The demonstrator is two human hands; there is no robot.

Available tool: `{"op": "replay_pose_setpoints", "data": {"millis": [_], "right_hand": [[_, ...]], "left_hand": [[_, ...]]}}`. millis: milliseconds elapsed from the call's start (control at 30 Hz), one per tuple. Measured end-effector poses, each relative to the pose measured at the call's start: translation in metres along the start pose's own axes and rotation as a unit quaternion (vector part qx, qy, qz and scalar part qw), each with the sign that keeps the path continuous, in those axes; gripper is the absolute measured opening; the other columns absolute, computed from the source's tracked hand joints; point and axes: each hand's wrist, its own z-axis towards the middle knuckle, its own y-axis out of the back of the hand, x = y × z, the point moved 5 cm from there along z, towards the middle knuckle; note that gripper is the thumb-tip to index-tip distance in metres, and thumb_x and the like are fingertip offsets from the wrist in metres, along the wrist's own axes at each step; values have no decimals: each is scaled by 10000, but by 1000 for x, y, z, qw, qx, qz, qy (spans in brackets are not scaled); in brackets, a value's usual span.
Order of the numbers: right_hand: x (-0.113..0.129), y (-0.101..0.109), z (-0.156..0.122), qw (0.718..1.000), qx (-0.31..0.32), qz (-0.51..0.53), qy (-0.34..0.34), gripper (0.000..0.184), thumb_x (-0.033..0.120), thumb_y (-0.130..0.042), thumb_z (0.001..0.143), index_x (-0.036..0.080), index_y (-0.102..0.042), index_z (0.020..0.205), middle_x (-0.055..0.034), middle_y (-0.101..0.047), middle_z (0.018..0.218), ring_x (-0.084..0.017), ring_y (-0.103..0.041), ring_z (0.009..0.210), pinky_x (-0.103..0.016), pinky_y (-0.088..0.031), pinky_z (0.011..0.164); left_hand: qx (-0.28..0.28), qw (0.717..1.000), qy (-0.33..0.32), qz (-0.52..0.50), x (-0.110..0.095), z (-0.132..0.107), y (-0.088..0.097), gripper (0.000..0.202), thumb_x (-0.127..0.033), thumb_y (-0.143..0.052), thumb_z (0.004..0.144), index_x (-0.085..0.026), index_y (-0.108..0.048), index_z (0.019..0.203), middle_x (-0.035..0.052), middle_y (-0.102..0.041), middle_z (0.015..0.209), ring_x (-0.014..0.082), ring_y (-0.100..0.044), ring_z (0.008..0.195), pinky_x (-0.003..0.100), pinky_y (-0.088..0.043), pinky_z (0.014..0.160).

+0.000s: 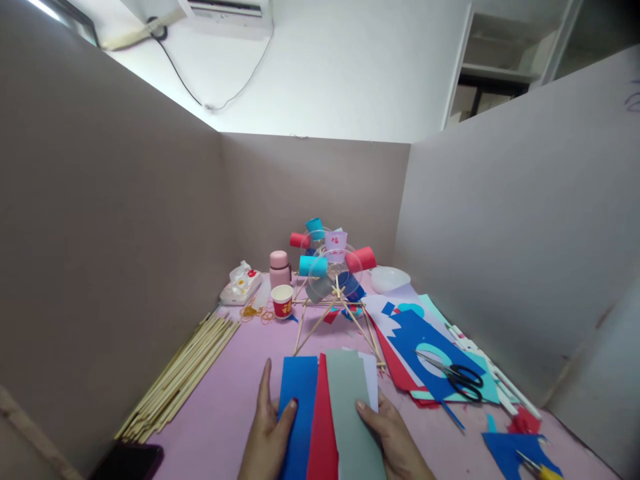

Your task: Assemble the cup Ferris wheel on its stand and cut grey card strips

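Observation:
My left hand [267,427] grips a blue paper strip [301,400] by its left side, thumb on top and index finger stretched out. My right hand [393,433] pinches a grey paper strip [346,400] with a lilac strip [371,380] showing behind it. Between the blue and grey lies a red paper strip [324,433], all fanned out together. Just beyond my hands stands a wheel model on a wooden stick frame [316,325]. Clear discs carry coloured paper cylinders, among them a light blue one [313,266] and a red one [361,259].
Left are a bundle of wooden sticks [180,380], a dark phone [127,461], a paper cup [283,303], a pink bottle [279,269] and a tissue pack [241,285]. Right are cut paper sheets, black-handled scissors [465,381], a yellow-handled cutter [549,473] and a white bowl [390,280]. Partitions enclose the table.

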Motion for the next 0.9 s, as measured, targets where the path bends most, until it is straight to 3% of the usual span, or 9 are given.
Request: {"op": "replay_pose_setpoints", "data": {"millis": [100, 167, 267, 467, 567, 733, 900], "right_hand": [[-2, -2, -1, 1000, -3, -19, 24, 504, 325, -774, 595, 144, -586, 1026, -90, -730, 762, -270, -680, 703, -416, -524, 658], [-5, -2, 0, 999, -2, -38, 39, 449, 339, -772, 596, 138, -601, 959, -93, -729, 762, -263, -679, 685, -416, -523, 663], [-11, 0, 2, 998, 1, -47, 46, 434, 351, -775, 588, 134, -598, 919, -85, -727, 733, -252, -677, 657, -409, -521, 662], [-17, 3, 5, 994, 8, -93, 50, 517, 368, -789, 560, 107, -596, 963, -110, -727, 790, -259, -672, 684, -407, -515, 669], [-14, 1, 4, 992, 5, -110, 59, 489, 386, -780, 571, 107, -610, 934, -113, -726, 789, -266, -672, 691, -409, -517, 654], [-14, -6, 3, 991, 68, -104, 46, 402, 419, -712, 659, 99, -637, 888, -97, -722, 701, -256, -676, 671, -403, -508, 672], [-9, -2, 2, 989, 27, -133, 57, 367, 397, -736, 638, 125, -624, 858, -86, -728, 753, -240, -675, 675, -356, -508, 631]], "left_hand": [[78, 996, 9, 35, 7, -6, -14, 529, -477, -622, 711, -170, -588, 1141, 109, -628, 1185, 294, -530, 1127, 408, -397, 964], [124, 991, 30, 34, 12, -13, -26, 472, -485, -645, 680, -125, -671, 985, 129, -698, 1035, 316, -597, 1009, 401, -469, 861], [121, 992, 26, 41, 15, -19, -33, 413, -420, -696, 651, -110, -682, 923, 122, -729, 908, 290, -648, 856, 362, -497, 776], [84, 995, 50, -25, 24, -15, -30, 427, -403, -745, 587, -109, -665, 886, 112, -733, 771, 265, -660, 700, 342, -513, 652], [59, 994, 81, -46, 29, -14, -28, 458, -404, -753, 579, -114, -649, 917, 116, -731, 795, 263, -663, 716, 345, -510, 675], [63, 991, 95, -74, 32, -12, -27, 463, -424, -739, 594, -115, -648, 928, 134, -726, 859, 280, -663, 781, 338, -505, 657], [56, 988, 114, -89, 33, -12, -24, 509, -404, -760, 565, -121, -647, 972, 127, -735, 804, 291, -672, 765, 356, -508, 669]]}}
